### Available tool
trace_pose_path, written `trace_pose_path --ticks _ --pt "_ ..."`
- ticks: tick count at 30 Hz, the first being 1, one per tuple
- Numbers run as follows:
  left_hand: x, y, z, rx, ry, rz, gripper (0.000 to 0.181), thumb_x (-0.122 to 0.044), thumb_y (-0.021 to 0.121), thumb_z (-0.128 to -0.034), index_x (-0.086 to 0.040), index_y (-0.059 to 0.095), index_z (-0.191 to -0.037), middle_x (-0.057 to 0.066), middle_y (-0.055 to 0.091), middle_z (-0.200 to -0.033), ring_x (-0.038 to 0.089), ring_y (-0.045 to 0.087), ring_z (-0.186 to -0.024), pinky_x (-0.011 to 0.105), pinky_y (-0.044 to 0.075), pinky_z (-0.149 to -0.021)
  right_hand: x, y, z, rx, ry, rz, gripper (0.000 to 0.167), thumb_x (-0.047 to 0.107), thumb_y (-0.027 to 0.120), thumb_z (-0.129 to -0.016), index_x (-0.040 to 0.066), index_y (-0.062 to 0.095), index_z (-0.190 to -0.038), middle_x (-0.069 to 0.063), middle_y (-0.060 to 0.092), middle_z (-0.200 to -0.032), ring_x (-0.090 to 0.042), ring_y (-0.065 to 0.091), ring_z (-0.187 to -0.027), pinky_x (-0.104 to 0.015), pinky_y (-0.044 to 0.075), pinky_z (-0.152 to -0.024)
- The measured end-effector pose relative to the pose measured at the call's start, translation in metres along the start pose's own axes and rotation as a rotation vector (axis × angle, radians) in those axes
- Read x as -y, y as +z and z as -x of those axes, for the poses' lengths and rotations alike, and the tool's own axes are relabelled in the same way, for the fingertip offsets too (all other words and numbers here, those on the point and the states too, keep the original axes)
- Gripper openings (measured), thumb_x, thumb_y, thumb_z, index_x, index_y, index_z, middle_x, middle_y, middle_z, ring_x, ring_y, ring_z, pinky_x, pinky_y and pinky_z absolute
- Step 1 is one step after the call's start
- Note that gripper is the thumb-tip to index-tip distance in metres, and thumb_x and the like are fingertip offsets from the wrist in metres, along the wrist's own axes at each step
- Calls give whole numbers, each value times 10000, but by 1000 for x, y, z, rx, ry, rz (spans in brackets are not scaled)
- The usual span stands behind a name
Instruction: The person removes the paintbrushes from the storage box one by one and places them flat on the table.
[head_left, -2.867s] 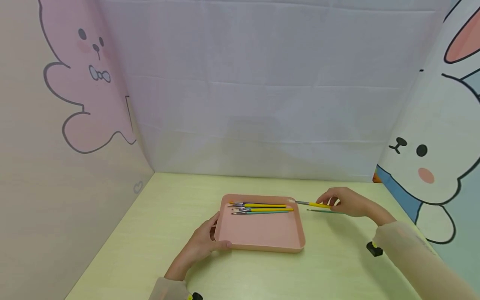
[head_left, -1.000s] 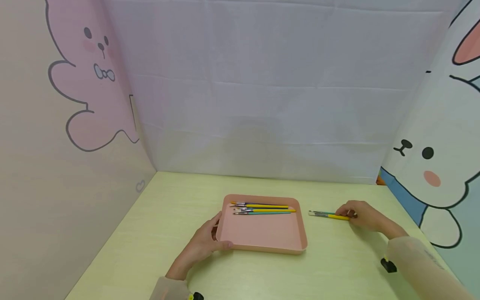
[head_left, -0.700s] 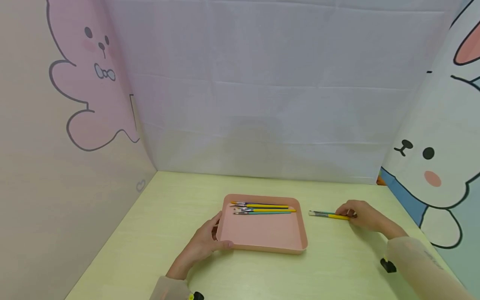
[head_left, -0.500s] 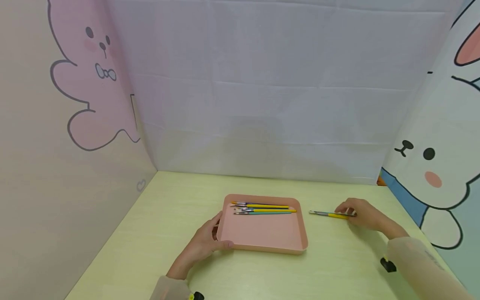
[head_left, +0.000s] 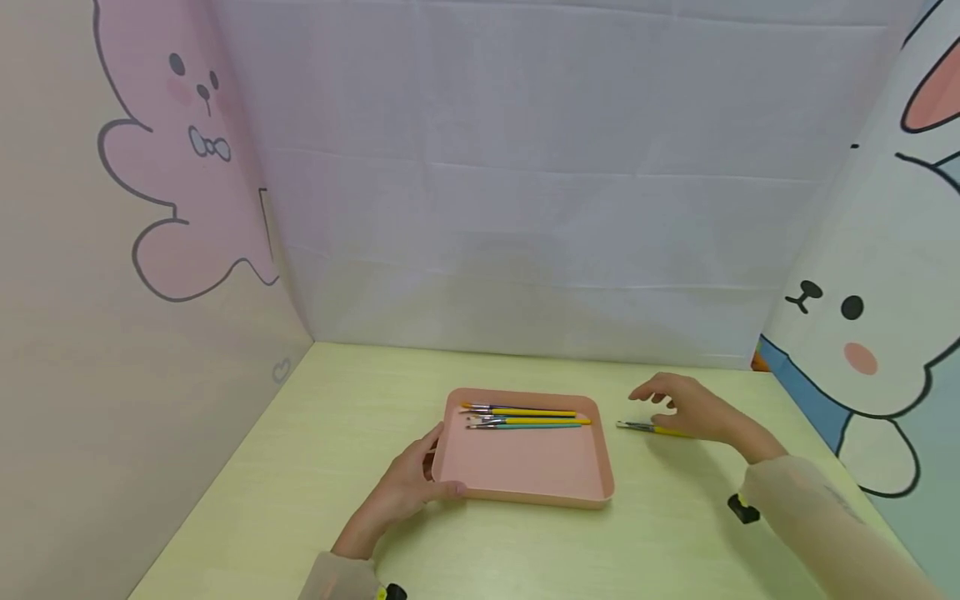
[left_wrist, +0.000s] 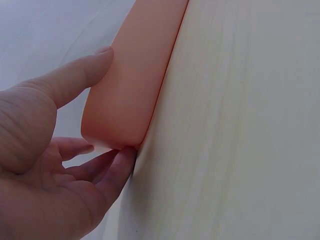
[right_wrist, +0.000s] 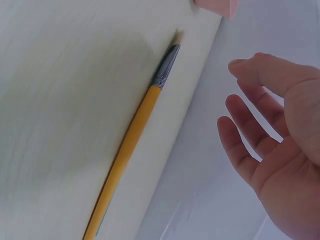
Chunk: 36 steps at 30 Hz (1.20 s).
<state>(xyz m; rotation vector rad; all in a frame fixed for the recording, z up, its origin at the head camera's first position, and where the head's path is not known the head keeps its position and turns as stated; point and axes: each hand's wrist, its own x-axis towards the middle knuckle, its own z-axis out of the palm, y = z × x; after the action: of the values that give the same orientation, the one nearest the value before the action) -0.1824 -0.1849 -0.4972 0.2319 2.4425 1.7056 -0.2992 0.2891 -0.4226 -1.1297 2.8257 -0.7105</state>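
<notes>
A pink tray (head_left: 525,467) (left_wrist: 135,70) lies on the table with several paintbrushes (head_left: 540,412) in its back half, bristles to the left. At its front left corner the left hand (head_left: 401,487) (left_wrist: 60,175) grips it, thumb on the front wall and fingers round the side. Right of the tray, a yellow-handled brush (head_left: 667,431) (right_wrist: 131,137) lies on the table; a thin teal edge shows beside it in the right wrist view. The right hand (head_left: 693,410) (right_wrist: 280,135) hovers over it, fingers parted and loosely bent, holding nothing.
A pale wall (head_left: 525,208) stands behind the table (head_left: 360,400). On the left is a panel with a pink bear (head_left: 180,167), on the right one with a white rabbit (head_left: 870,250). Dark wrist devices (head_left: 742,509) hang below both sleeves.
The right hand has let go of the yellow brush, which lies close alongside the teal one, and has risen and moved left with its fingers opened. The left hand and tray stay in place.
</notes>
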Motion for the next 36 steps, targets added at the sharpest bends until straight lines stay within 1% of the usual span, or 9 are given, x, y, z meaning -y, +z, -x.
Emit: trace_pose_path --ticks 4,9,12,16,20,25,28,33,36 --pt "0 0 0 1 2 -7 1156 -238 948 -822 -61 215 -1698 147 553 -1531 269 614 -1222 465 500 -1033 16 1 -16 18 -2 -26 398 -27 774 -933 37 699 -1319 -155 698 -1240 -388 662 -1072 -529 598 -868" --pt "-1 0 1 4 5 -3 1151 -221 946 -825 -63 214 -1699 145 544 -1539 269 611 -1205 444 508 -1008 31 3 -36 25 -19 -49 429 -15 769 -939 57 685 -1354 -128 696 -1286 -351 659 -1096 -556 587 -902" --pt "-1 0 1 6 5 2 1149 -213 945 -824 -67 215 -1699 142 540 -1543 267 607 -1195 431 516 -988 38 7 -47 36 -30 -75 449 -12 764 -946 51 667 -1380 -155 680 -1333 -383 650 -1127 -581 572 -928" --pt "-1 0 1 6 4 12 1151 -207 946 -822 -69 215 -1700 141 539 -1544 268 606 -1196 427 519 -982 45 15 -61 50 -68 -78 466 0 772 -951 34 651 -1400 -174 660 -1375 -429 649 -1150 -560 582 -920" --pt "-1 0 1 4 3 13 1151 -208 946 -821 -68 216 -1699 144 533 -1553 270 606 -1207 439 513 -997 55 23 -74 59 -101 -72 443 12 749 -971 24 651 -1402 -175 666 -1358 -434 654 -1141 -551 589 -900" --pt "0 0 0 0 -1 9 1145 -201 945 -822 -70 220 -1699 146 522 -1566 270 604 -1219 459 508 -1014 69 32 -90 88 -106 -100 411 32 681 -1003 21 648 -1412 -183 673 -1337 -418 646 -1157 -573 571 -918" --pt "0 0 0 -2 -6 6 1143 -198 945 -822 -73 223 -1699 146 534 -1552 270 606 -1213 466 507 -1015 76 38 -98 101 -121 -108 418 6 659 -991 11 650 -1409 -190 673 -1319 -388 649 -1159 -539 580 -919" --pt "0 0 0 -5 -11 -7 1151 -216 952 -814 -76 228 -1699 135 561 -1522 264 610 -1202 467 507 -1014 84 49 -110 138 -132 -88 459 -43 705 -947 4 655 -1401 -155 672 -1279 -337 650 -1139 -471 584 -911" --pt "0 0 0 -3 -8 -12 1160 -231 955 -812 -70 224 -1698 135 562 -1524 258 609 -1212 470 505 -1024 87 56 -113 173 -122 -78 468 -27 748 -942 10 659 -1401 -152 666 -1283 -333 646 -1132 -482 568 -934"
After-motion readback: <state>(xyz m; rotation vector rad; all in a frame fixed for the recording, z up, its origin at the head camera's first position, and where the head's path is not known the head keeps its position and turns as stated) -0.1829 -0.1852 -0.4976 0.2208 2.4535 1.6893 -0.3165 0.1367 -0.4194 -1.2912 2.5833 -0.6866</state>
